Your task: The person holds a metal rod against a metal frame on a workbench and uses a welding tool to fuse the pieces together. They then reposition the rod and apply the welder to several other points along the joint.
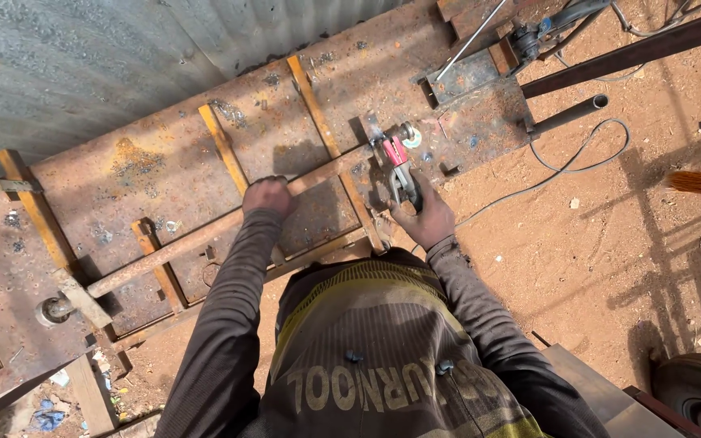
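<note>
We see the left hand (267, 195), arm stretched forward, its grip closed over a rusty bar (204, 235) that lies slantwise across the steel counter (164, 162), resting on yellow rails (222, 146). The right hand (426, 217), elbow bent, has its grip wrapped around a grinder (399, 166) whose disc end sits at the bar's far end, near the counter's right edge. A cable (561, 166) trails over the dirt.
</note>
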